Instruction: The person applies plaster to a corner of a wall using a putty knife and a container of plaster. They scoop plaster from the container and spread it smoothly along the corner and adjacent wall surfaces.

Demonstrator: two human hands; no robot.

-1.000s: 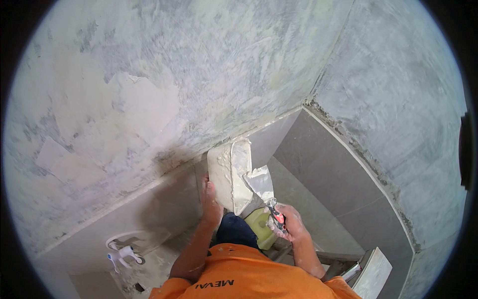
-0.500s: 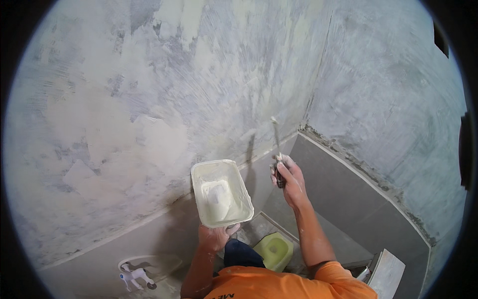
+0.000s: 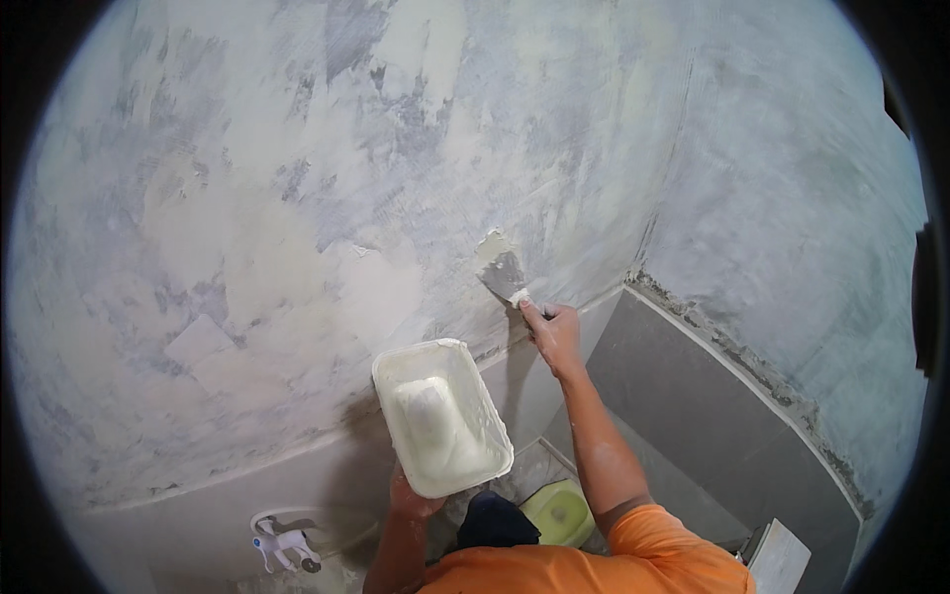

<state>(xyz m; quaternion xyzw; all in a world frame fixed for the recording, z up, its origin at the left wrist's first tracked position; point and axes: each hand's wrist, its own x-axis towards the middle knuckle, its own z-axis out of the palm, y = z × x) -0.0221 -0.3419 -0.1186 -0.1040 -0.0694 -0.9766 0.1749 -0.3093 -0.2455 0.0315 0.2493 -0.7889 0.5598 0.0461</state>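
Observation:
My right hand [image 3: 557, 337] is closed round the handle of a putty knife [image 3: 504, 275]. Its flat metal blade lies against the wall [image 3: 297, 198], with pale filler along its tip and a lump near the handle. My left hand [image 3: 414, 495] holds up a white rectangular tub [image 3: 384, 406] from beneath, and most of its fingers are hidden under it. Inside the tub sits creamy white putty [image 3: 427, 421], heaped in the middle and smeared up the sides. The wall shows patchy grey and cream smears.
Dark grey tiles [image 3: 712, 436] line the lower walls, with a rough ledge along their top. A white plastic tap [image 3: 282, 544] sticks out at lower left. Low down are a green squat toilet pan [image 3: 560, 515] and a pale board [image 3: 779, 562] at right.
My right hand has turned the putty knife and moved up and left, bringing its blade from edge-on to flat at the wall. The tub has shifted slightly lower in view.

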